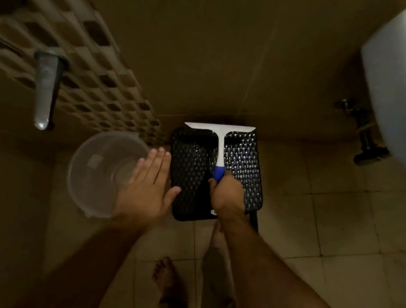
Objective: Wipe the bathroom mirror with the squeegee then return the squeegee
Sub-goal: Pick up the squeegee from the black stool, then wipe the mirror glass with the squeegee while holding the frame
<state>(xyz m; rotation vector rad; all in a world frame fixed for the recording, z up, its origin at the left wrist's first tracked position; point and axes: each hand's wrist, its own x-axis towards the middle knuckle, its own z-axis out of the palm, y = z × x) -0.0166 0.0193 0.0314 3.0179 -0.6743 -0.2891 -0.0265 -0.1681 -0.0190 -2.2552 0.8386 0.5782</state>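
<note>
The right hand (pixel 227 195) grips the squeegee (pixel 221 143), white with a blue handle, over a black stool (pixel 194 168). The left hand (pixel 149 185) hovers flat-fingered above a clear bucket (pixel 98 171).

squeegee (pixel 221 140): smooth white plastic (blue end) | stool (pixel 195 163): glossy black weave | bucket (pixel 103 172): clear plastic

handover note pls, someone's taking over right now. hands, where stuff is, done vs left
Right hand grips the squeegee by its blue handle, blade over the far edge of the black woven stool.
Left hand is flat and holds nothing, over the clear bucket beside the stool.
Mirror not in view; cannot tell if wiping is done.
Left: release the squeegee if this is the return, otherwise wipe first.
</note>
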